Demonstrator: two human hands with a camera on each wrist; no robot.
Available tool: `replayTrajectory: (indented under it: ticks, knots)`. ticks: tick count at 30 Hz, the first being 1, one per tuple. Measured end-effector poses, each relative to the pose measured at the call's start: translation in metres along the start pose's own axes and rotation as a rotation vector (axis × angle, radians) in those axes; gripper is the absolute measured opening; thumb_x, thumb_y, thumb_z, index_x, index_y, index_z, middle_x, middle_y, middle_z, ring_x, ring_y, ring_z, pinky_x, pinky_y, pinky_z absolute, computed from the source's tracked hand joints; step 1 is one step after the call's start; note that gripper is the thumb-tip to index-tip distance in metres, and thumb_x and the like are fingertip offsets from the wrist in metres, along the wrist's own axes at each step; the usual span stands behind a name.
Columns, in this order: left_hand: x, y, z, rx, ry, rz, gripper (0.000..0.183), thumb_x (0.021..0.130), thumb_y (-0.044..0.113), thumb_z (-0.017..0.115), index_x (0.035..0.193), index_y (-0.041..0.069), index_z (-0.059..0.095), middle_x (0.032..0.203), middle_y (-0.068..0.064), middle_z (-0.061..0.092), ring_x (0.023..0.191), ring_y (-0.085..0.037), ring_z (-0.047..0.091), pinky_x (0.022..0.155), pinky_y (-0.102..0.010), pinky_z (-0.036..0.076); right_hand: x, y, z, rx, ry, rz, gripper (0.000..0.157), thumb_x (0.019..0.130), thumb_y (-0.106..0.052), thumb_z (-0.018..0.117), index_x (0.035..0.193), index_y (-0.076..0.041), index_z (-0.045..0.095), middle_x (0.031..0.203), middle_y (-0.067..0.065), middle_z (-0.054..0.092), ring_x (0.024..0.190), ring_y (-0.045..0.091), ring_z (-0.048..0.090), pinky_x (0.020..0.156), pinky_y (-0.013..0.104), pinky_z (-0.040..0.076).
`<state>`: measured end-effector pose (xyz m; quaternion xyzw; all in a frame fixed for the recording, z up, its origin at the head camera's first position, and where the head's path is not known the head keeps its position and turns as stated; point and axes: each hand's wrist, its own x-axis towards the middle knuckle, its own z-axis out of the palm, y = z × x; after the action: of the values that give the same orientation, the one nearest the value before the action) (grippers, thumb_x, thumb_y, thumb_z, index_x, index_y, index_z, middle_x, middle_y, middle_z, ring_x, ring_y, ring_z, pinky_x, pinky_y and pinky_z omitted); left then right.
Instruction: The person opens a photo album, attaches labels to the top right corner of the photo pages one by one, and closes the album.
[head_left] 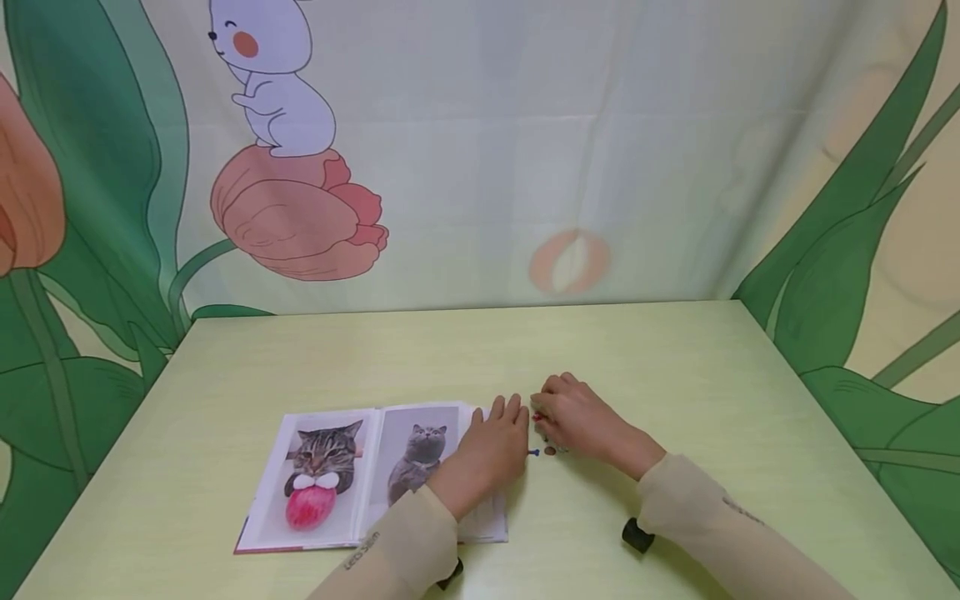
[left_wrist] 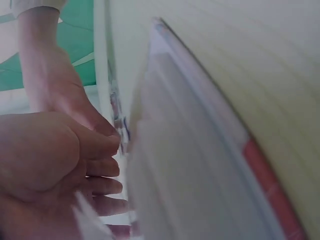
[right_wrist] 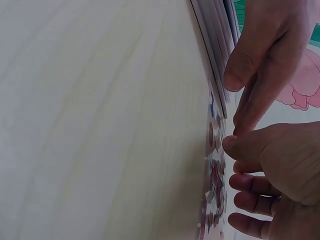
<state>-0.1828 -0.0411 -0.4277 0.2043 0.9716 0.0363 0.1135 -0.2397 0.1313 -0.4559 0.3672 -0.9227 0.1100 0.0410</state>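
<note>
Left hand (head_left: pixel 487 446) lay over open photo album (head_left: pixel 369 467)'s right edge, fingers straight; right hand (head_left: pixel 588 421) bent over sticker sheet (right_wrist: pixel 215 185) just right of album, couldn't tell if pinching. Steadying sheet flat, lifting edges slowly probably worked best.

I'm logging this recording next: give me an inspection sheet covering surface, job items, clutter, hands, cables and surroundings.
Surface: pale yellow-green, wood-grained tabletop.
Job's things: open photo album with a tabby cat picture on the left page and a grey cat picture on the right; beside its right edge, what looks like a clear sticker sheet with small coloured shapes.
Clutter: nothing seen.
Left hand: rests on the album's right page, fingers straight.
Right hand: is at the sheet, fingers bent; whether it pinches anything is unclear.
Cables: nothing seen.
Surroundings: printed cloth backdrop with a white rabbit on a pink tulip.
</note>
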Motion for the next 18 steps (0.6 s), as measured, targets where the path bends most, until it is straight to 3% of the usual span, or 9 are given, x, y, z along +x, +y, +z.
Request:
replayTrajectory:
  ticks: [3,10,18]
  knots:
    - [0.0006,-0.0001,0.0034,0.004,-0.001,0.004,0.054,0.108,0.022,0.047,0.157,0.000,0.040,0.165,-0.015,0.033,0.153,-0.034,0.029,0.120,-0.055,0.031,-0.0011,-0.0006,0.0002,-0.003,-0.006,-0.012,0.009,0.094,-0.009,0.075,0.102,-0.004,0.074,0.101,0.008,0.065,0.092,0.026,0.054,0.079,0.039,0.050]
    - [-0.0011,0.0017,0.0067,0.053,-0.003,0.009,0.056,0.108,0.030,0.050,0.156,0.002,0.043,0.165,-0.013,0.036,0.152,-0.032,0.030,0.120,-0.056,0.030,-0.0024,-0.0015,0.0015,-0.018,-0.003,-0.025,0.014,0.095,-0.010,0.074,0.106,-0.001,0.075,0.103,0.010,0.065,0.094,0.027,0.056,0.081,0.041,0.052]
    - [-0.0021,0.0019,0.0073,0.096,0.017,0.017,0.053,0.108,0.028,0.051,0.155,0.003,0.046,0.162,-0.012,0.040,0.150,-0.032,0.034,0.118,-0.055,0.033,-0.0020,-0.0029,0.0008,0.006,0.000,-0.018,0.009,0.093,-0.007,0.075,0.101,-0.002,0.076,0.098,0.007,0.064,0.092,0.025,0.056,0.081,0.040,0.051]
